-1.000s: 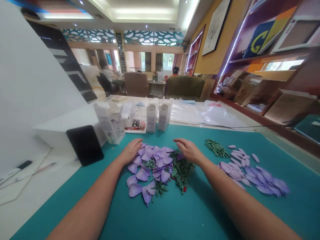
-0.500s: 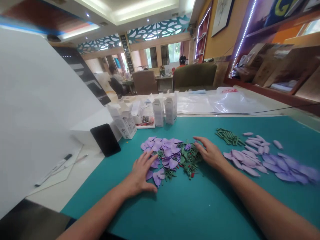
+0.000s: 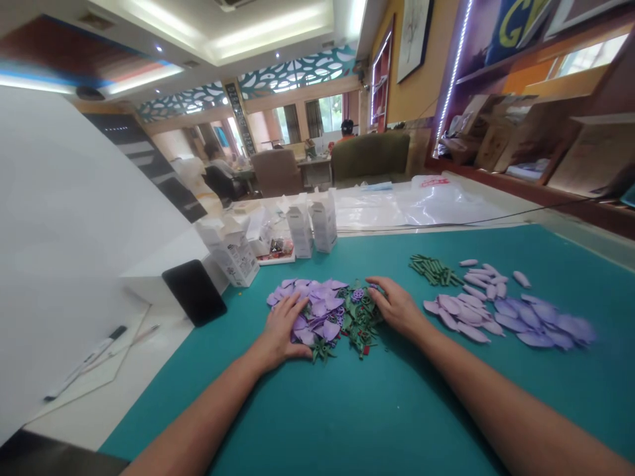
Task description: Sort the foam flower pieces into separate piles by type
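Purple petal pieces (image 3: 322,301) lie in a heap on the green mat (image 3: 317,410), against a heap of green leafy parts (image 3: 360,317) with small red bits. My left hand (image 3: 280,330) rests on the left side of the petals, fingers spread. At the right edge of the green parts is my right hand (image 3: 397,307), its fingers slightly apart and touching the heap; nothing is seen held. Farther right lie green stick pieces (image 3: 434,270), small pale pink pods (image 3: 489,281), pale pink petals (image 3: 461,314) and larger violet petals (image 3: 540,320).
White boxes (image 3: 322,225) and a small tray (image 3: 278,254) stand behind the heaps. A black tablet (image 3: 194,292) leans at the left, near a marker (image 3: 89,360). Clear plastic sheeting (image 3: 436,205) lies beyond the mat. People sit in the background.
My left hand has pushed the petals on the left inward, so the heap is more compact. My right hand stays beside the green parts. The whole view has shifted slightly.
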{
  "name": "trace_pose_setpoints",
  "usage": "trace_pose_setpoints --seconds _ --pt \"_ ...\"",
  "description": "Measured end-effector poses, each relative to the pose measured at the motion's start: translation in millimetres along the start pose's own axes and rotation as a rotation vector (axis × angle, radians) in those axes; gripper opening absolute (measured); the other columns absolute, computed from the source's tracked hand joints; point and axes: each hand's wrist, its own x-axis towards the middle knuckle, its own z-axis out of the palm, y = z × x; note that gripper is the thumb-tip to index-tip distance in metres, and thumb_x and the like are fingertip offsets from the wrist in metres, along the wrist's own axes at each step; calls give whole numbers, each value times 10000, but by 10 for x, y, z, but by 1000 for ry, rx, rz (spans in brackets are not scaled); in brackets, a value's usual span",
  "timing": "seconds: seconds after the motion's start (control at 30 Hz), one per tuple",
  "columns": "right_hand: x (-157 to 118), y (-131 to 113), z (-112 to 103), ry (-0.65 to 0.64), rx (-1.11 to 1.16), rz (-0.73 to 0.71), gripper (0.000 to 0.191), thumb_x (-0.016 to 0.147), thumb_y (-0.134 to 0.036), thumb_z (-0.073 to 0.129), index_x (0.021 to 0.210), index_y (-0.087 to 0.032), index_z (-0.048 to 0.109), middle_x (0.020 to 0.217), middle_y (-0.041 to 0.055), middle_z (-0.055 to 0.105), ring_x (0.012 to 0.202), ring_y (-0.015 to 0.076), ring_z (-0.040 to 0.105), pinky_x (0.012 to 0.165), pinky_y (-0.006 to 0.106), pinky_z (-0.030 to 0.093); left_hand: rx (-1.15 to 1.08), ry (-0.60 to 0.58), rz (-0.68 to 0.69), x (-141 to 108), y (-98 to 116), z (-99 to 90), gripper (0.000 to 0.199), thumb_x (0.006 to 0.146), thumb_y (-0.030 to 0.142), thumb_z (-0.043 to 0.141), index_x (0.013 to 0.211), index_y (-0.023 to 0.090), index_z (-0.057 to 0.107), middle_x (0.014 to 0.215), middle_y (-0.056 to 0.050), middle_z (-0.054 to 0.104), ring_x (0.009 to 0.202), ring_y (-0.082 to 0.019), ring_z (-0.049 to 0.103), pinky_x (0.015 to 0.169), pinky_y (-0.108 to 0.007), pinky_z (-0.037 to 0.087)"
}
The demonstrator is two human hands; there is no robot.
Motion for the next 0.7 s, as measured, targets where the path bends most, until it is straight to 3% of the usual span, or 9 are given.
trace_pose_setpoints --seconds 0.13,0.27,0.37,0.57,0.7 --pt "-4 -9 -9 14 8 4 344 888 -358 403 1104 -192 612 1131 111 646 1074 249 572 955 424 427 11 4 4 22 -50 -9 1091 598 737 634 1471 230 221 1530 -162 226 1392 -364 184 1106 -524 190" --pt "12 18 -9 26 10 -3 343 899 -325 374 1095 -183 618 1117 112 649 1069 238 573 959 415 428 65 40 -89 -12 -34 -120 805 785 706 437 1456 303 250 1531 -128 243 1389 -390 160 1039 -650 195" --pt "26 77 22 23 10 -2 352 897 -280 355 1109 -178 617 1138 115 643 1079 230 575 971 412 430 153 15 -132 30 147 -251 632 868 639 338 1430 354 299 1542 -68 235 1402 -361 137 1031 -669 189" --pt "17 202 117 -20 -81 -14 395 894 -246 355 1203 -150 583 1264 142 581 1196 236 514 1044 438 376 192 -132 40 321 665 -339 509 920 501 375 1400 332 372 1539 -36 249 1412 -324 143 1074 -643 127" --pt "44 227 142 -49 -168 10 416 898 -297 405 1258 -145 548 1320 161 536 1261 254 453 1064 454 344 188 -174 71 442 718 -262 512 905 514 408 1383 333 396 1529 -52 274 1408 -330 161 1062 -661 127"
